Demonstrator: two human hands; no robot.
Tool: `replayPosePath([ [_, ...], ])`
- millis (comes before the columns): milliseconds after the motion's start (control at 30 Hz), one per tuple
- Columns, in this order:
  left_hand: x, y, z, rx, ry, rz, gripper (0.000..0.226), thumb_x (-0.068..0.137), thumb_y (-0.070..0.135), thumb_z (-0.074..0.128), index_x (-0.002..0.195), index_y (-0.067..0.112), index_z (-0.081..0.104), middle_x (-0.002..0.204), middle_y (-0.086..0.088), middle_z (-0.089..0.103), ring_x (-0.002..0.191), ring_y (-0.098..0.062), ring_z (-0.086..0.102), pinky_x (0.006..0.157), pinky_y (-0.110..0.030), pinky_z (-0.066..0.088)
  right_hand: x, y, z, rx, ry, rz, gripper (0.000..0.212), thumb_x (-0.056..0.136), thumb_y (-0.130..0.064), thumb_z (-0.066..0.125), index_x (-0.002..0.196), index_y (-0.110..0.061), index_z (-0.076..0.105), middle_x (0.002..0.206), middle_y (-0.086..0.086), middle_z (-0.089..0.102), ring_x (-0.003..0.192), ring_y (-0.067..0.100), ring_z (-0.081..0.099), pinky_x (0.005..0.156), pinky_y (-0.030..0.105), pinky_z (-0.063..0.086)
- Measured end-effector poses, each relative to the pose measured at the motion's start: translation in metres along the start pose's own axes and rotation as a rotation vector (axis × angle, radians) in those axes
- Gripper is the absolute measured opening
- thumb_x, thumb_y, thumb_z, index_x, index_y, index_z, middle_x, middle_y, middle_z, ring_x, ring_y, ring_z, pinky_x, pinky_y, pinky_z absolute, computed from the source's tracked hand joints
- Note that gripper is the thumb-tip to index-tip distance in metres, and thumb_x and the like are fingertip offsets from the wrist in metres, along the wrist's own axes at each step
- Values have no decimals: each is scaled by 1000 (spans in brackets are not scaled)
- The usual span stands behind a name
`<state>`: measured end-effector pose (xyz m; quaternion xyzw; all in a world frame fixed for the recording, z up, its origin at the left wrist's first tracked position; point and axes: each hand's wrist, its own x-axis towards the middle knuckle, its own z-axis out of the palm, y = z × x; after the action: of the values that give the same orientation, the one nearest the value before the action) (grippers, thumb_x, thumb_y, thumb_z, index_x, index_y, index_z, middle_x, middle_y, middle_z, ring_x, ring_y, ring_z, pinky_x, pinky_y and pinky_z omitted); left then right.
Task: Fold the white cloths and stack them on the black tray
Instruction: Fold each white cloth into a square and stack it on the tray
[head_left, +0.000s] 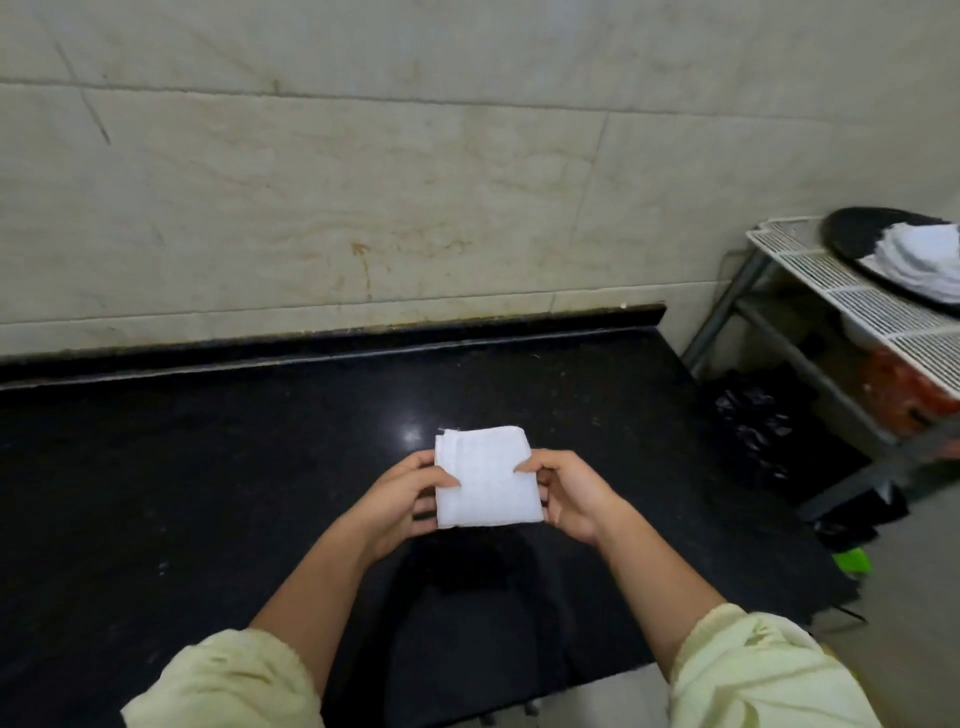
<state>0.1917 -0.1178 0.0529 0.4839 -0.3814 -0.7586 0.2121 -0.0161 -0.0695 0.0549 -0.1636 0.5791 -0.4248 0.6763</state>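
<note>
Fingers (442, 476) of your left hand (397, 496) and right hand (574, 493) pinch the folded square white cloth (485, 483) above the black tabletop (208, 447). Fold looks complete; stacking remains: round black tray (852, 231), partly loaded, sits well apart.

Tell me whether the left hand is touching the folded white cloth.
Touching. The head view shows the left hand pinching the folded white cloth at its left edge, thumb on top.

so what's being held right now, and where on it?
A folded white cloth, held above the black counter: left hand pinches its left edge, right hand its right edge, thumbs on top.
</note>
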Motion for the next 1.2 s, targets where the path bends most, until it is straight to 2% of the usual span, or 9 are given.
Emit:
replayPosePath([
  [200, 19, 16, 101, 72, -70, 49, 33, 85, 11, 64, 116, 22, 63, 104, -5, 71, 86, -17, 68, 84, -35, 56, -40, -40, -94, -8, 82, -88, 42, 77, -7, 56, 118, -3, 64, 110, 13, 65, 78, 19, 69, 62, 32, 56],
  [367, 30, 18, 201, 50, -122, 76, 35, 85, 9, 63, 118, 19, 64, 85, -2, 68, 59, -8, 66, 79, -34, 55, -80, -71, -182, -11, 111, -145, 37, 76, -6, 58, 113, -3, 65, 117, 15, 64, 95, 26, 66, 69, 35, 58],
  [533, 44, 34, 298, 85, -185, 117, 35, 84, 13, 65, 118, 21, 65, 107, -6, 71, 87, -17, 69, 70, -30, 56, -123, -118, -264, -13, 151, -230, 40, 79, -6, 58, 118, -2, 61, 115, 15, 66, 99, 28, 66, 68, 35, 57],
  [733, 62, 78, 396, 96, -232, 166, 23, 85, 18, 64, 108, 15, 67, 94, -3, 70, 68, -11, 69, 54, -22, 54, -156, -180, -335, 6, 184, -338, 11, 85, -6, 54, 92, -6, 63, 89, 9, 65, 81, 23, 64, 59, 30, 55],
  [833, 81, 102, 434, 83, -260, 193, 15, 86, 18, 62, 100, 15, 67, 89, 0, 70, 60, -8, 67, 53, -20, 54, -157, -209, -366, 40, 197, -400, 5, 81, -7, 60, 84, -7, 63, 92, 10, 60, 78, 21, 61, 64, 30, 51],
  [900, 95, 114, 456, 83, -280, 206, 9, 86, 17, 61, 93, 16, 67, 82, 3, 70, 58, -6, 65, 56, -19, 54, -157, -225, -385, 50, 201, -428, 8, 80, -6, 61, 88, -6, 64, 95, 11, 61, 77, 20, 62, 68, 30, 52],
  [967, 108, 127, 477, 81, -286, 209, 7, 86, 15, 61, 89, 16, 66, 79, 3, 69, 55, -5, 65, 52, -16, 54, -157, -242, -404, 62, 203, -456, 13, 85, -2, 58, 96, -4, 65, 96, 11, 65, 83, 22, 65, 72, 32, 57],
  [1100, 144, 151, 524, 95, -319, 215, 6, 85, 12, 63, 89, 14, 66, 87, -3, 65, 60, -10, 64, 50, -19, 54, -152, -279, -451, 67, 207, -485, 30, 87, -1, 61, 117, -3, 60, 113, 15, 67, 101, 27, 67, 82, 36, 58],
  [1200, 164, 169, 553, 95, -334, 217, 7, 85, 10, 63, 90, 13, 67, 87, -4, 65, 58, -11, 65, 53, -20, 57, -147, -308, -480, 52, 231, -475, 31, 86, -3, 64, 116, -3, 59, 115, 16, 68, 105, 28, 67, 90, 42, 56],
])
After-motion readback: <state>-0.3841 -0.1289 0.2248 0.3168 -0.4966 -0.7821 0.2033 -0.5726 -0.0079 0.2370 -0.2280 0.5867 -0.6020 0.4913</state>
